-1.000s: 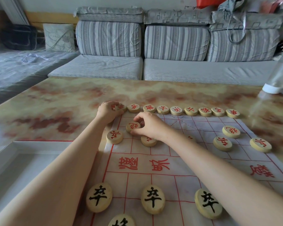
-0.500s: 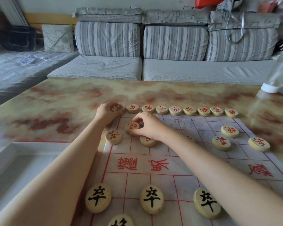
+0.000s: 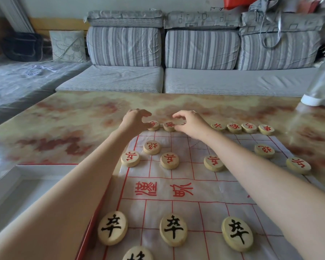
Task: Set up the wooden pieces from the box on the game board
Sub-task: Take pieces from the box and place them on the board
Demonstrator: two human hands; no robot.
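Several wooden pieces [image 3: 234, 127] lined far edge of game board [image 3: 195, 188] — left hand [image 3: 136, 120] curled over row's left end, right hand [image 3: 192, 123] curled over row's middle; whether either gripped piece could not be told.

Both hands at the far row of the board [image 3: 204, 190].
Left hand [image 3: 134, 120] and right hand [image 3: 192, 124] curl over red-marked pieces [image 3: 169, 126]; two lie between their fingers [image 3: 178, 115], four more right of them.

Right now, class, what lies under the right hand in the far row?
The right hand curls its fingers round one piece, only its edge visible. The row shows on either side; whatever pieces sit beneath the palm are covered.
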